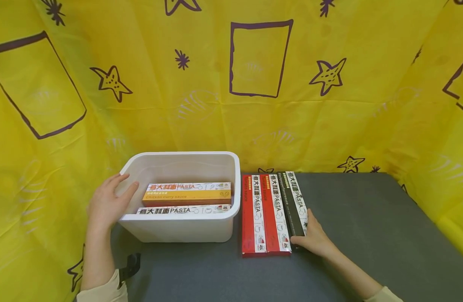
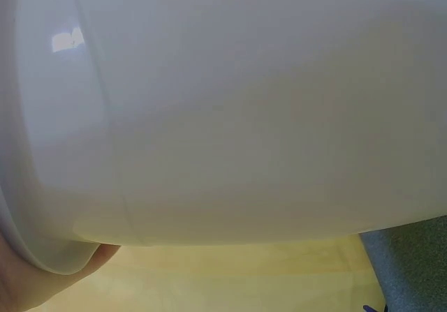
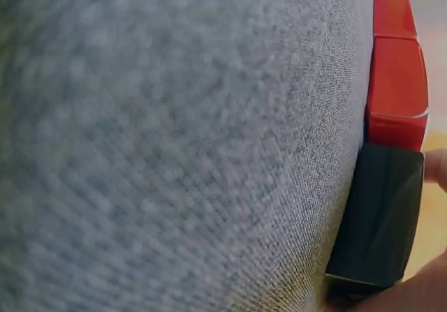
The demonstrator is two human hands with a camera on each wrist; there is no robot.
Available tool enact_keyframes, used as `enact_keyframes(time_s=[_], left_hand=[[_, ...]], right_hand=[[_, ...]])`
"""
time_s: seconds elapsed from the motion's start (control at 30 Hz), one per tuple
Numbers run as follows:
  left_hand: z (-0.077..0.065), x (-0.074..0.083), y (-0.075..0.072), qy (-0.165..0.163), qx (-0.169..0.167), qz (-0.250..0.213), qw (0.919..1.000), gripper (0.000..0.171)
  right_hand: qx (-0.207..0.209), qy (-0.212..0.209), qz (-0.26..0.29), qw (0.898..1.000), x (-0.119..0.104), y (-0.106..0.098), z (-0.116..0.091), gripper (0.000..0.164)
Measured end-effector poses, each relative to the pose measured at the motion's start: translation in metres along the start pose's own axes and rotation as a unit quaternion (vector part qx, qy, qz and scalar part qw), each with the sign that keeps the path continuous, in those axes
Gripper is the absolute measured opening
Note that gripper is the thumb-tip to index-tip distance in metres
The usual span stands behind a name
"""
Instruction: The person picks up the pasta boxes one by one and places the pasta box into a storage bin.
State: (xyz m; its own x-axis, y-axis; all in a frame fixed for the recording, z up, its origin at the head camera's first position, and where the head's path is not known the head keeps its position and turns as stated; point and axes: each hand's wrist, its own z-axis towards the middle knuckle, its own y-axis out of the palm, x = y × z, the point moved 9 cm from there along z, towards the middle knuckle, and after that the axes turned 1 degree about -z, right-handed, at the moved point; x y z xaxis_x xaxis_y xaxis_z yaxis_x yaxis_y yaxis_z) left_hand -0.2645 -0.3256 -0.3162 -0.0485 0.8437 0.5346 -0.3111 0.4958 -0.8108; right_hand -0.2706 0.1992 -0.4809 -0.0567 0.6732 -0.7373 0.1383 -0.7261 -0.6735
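Note:
My right hand (image 1: 314, 239) grips the near end of a black pasta box (image 1: 292, 201), thumb on its left side and fingers on its right. In the right wrist view the black box (image 3: 380, 214) lies against a red one. Two red tomato sauce pasta boxes (image 1: 253, 216) lie side by side just left of it. My left hand (image 1: 110, 201) rests over the left rim of a white bin (image 1: 178, 228), thumb spread toward the inside. The bin's outer wall (image 2: 244, 130) fills most of the left wrist view. Inside are a yellow chicken curry pasta box (image 1: 188, 195) and another pasta box (image 1: 184, 209), partly hidden by the front rim.
The bin and the boxes stand on a dark grey table (image 1: 367, 235). A yellow patterned cloth (image 1: 205, 126) hangs behind and at both sides, close to the bin's back. A black strap (image 1: 130, 266) is at my left wrist.

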Motion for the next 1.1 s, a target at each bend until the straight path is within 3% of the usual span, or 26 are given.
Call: enact_keyframes(time_s=[0.17,0.8,1.1], left_hand=[[0.000,0.001,-0.001,0.006,0.003,0.001,1.0000,0.066],[-0.001,0.001,-0.001,0.007,0.004,0.002,1.0000,0.066],[-0.001,0.001,-0.001,0.001,0.000,0.005,1.0000,0.067]], right_hand=[[0.011,-0.001,0.012,1.000,0.000,-0.003,-0.001,0.111],[0.024,0.078,0.008,0.997,0.005,-0.019,-0.011,0.111],[0.030,0.076,0.016,0.997,0.002,-0.025,-0.017,0.110]])
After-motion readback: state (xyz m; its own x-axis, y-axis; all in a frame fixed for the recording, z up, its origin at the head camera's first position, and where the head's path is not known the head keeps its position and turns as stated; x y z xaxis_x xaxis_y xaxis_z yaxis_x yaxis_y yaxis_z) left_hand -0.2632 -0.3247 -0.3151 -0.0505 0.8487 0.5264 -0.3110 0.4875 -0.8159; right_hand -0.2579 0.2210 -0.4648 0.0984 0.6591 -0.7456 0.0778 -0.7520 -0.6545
